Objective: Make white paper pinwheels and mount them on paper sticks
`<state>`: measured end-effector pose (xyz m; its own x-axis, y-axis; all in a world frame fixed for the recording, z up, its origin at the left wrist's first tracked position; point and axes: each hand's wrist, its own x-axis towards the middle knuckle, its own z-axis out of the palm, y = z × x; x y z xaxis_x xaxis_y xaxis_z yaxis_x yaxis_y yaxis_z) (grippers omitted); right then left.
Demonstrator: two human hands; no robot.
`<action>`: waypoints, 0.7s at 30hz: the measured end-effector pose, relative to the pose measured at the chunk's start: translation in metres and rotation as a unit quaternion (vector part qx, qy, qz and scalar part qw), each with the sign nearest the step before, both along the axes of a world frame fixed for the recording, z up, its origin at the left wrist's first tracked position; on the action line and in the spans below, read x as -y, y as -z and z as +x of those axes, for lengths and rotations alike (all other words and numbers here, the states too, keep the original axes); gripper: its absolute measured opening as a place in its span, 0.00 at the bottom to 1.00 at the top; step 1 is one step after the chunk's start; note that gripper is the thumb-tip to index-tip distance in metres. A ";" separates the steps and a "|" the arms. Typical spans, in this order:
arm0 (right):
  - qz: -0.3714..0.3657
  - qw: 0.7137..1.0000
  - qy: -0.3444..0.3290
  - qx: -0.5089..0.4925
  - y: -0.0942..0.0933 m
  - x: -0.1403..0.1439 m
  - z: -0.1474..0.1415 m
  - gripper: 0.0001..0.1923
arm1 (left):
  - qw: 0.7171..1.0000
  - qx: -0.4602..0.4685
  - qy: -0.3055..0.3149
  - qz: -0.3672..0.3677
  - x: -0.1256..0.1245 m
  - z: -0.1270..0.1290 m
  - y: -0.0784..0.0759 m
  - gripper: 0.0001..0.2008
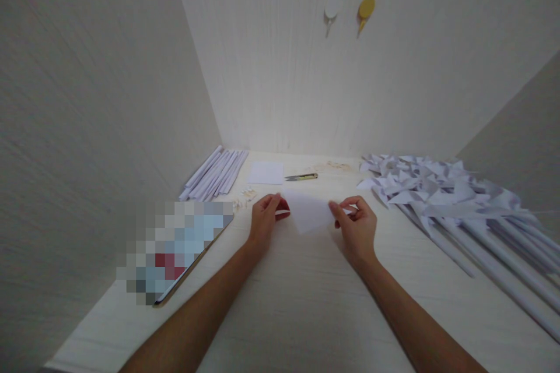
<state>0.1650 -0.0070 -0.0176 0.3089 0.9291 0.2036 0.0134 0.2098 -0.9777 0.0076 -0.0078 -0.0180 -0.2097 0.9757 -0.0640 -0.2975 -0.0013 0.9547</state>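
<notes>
A small white sheet of paper is held up between my two hands, tilted over the table. My left hand pinches its left edge between thumb and fingers. On the other side, my right hand grips the right corner in the same way. Just beyond the sheet lie a pair of thread snips with a yellowish handle. Left of the snips, a flat square of white paper rests on the table; whether it is one sheet or a stack I cannot tell.
Rolled white paper sticks are piled at the back left. Many paper pinwheels on sticks cover the right side. A tablet-like device with a blurred screen stands at left. Small scraps lie nearby. Two hooks hang on the wall.
</notes>
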 end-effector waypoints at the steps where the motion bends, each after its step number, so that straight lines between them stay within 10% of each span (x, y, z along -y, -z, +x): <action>1: -0.011 1.000 -0.021 -0.002 0.000 0.002 -0.002 0.16 | 1.000 0.014 -0.004 -0.003 -0.001 -0.002 0.000 0.17; 11: -0.058 0.995 -0.085 0.014 0.003 0.019 -0.020 0.13 | 0.999 0.035 -0.016 -0.033 -0.005 -0.009 -0.003 0.25; 21: -0.168 0.888 -0.425 0.049 -0.007 0.014 -0.012 0.18 | 0.990 -0.127 0.047 -0.027 -0.004 -0.008 0.001 0.19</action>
<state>0.1526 -0.0209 -0.0109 -0.5371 0.8314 -0.1424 0.0781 -0.1191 -0.9898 -0.0003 -0.0037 -0.0193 -0.1333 0.9883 -0.0740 -0.0446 0.0686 0.9966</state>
